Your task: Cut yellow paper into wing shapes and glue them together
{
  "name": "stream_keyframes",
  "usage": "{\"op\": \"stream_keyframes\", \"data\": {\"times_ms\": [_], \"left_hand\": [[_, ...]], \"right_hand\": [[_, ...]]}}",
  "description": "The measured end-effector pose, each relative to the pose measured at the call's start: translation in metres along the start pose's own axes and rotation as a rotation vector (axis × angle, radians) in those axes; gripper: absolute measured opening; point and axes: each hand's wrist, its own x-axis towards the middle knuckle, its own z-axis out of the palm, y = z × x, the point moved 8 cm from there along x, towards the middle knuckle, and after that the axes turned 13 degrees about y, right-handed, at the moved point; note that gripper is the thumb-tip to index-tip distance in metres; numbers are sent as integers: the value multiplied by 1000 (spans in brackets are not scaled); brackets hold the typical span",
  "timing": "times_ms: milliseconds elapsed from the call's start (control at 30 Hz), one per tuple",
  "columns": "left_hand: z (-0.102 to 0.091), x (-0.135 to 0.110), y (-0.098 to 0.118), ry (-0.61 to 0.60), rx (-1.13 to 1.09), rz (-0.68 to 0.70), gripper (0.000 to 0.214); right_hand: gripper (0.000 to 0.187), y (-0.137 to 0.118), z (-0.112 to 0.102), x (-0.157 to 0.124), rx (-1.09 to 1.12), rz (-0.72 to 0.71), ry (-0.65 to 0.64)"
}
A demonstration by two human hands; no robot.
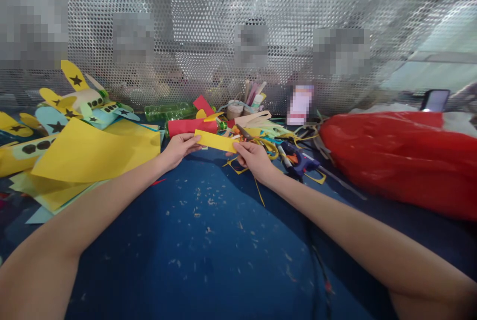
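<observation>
A narrow yellow paper strip (216, 140) hangs just above the blue table surface (208, 240), held at both ends. My left hand (181, 148) pinches its left end and my right hand (252, 157) pinches its right end. Just behind the strip lies a plastic bottle wrapped in red paper (190, 125). Thin yellow offcuts (238, 167) lie under my right hand.
Large yellow paper sheets (93, 153) and paper-and-bottle aeroplanes (87, 99) fill the left side. A blue glue gun (298, 160), scissors (244, 133) and scraps lie right of my hands. A red plastic bag (398, 158) occupies the right. A perforated metal screen (223, 37) stands behind.
</observation>
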Motion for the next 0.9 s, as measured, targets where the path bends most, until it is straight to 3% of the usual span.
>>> {"op": "stream_keyframes", "data": {"times_ms": [167,500,667,900], "left_hand": [[-1,1,0,0,-9,-1,16],[0,1,0,-10,-15,9,16],[2,0,-1,-30,12,15,18],[-2,2,-1,20,-35,5,14]], "right_hand": [[44,4,-3,2,6,28,51],[35,1,3,0,-14,-2,-36],[35,2,0,1,-40,-3,-8],[31,4,2,0,-17,31,-40]]}}
